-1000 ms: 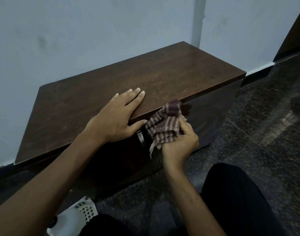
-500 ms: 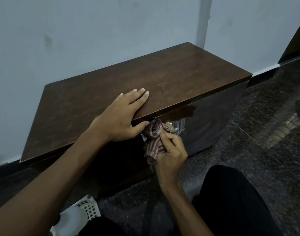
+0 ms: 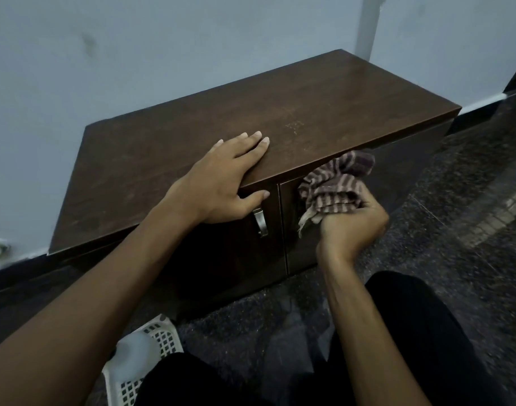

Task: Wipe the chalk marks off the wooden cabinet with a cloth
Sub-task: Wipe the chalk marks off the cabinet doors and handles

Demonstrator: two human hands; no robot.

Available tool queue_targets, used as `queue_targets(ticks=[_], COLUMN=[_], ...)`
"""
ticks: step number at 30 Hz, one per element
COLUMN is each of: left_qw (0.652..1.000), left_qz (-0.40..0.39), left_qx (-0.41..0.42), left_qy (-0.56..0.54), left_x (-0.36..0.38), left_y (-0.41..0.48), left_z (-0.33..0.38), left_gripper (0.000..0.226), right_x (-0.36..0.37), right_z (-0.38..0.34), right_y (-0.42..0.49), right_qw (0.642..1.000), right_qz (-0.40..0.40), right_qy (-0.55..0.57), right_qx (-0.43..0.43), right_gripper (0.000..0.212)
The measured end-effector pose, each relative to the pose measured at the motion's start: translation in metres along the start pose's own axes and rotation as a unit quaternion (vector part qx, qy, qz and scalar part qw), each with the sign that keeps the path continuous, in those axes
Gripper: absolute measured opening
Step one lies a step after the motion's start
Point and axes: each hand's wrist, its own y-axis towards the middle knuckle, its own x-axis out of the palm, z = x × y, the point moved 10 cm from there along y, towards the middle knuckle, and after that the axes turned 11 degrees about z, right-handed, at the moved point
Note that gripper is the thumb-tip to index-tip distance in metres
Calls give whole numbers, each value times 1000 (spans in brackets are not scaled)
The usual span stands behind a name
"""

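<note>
A low dark wooden cabinet [image 3: 168, 159] stands against a pale wall. Faint chalk marks [image 3: 294, 126] show on its top, right of centre. My left hand [image 3: 221, 183] lies flat on the top's front edge, fingers straight, thumb hooked under the edge above a metal door handle [image 3: 260, 222]. My right hand [image 3: 351, 224] grips a bunched striped cloth [image 3: 335, 183] and presses it against the upper part of the right door, just under the top's edge.
A white perforated plastic basket [image 3: 151, 356] sits on the dark speckled floor by my left knee. My black-trousered legs fill the bottom of the view. A dark skirting runs along the wall, and a dark panel stands at the far right.
My right hand has moved the cloth right and up along the front, from beside the handle to the right door's top. The handle is now uncovered. My left hand stays put.
</note>
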Motion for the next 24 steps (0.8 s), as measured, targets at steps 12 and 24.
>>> queue_targets(ticks=[12,24], left_qw=[999,999], left_qz=[-21,-24], left_qx=[-6,-8], left_qy=[-31,-35], left_x=[-4,-3], left_y=[0,-1], left_z=[2,3], left_gripper=[94,89], right_x=[2,11], right_z=[6,-10], right_y=[-84,-76], right_qw=[908,950], right_qz=[-142,-144], right_qy=[-82,-21], right_qx=[-387,-276], right_gripper=[32,29])
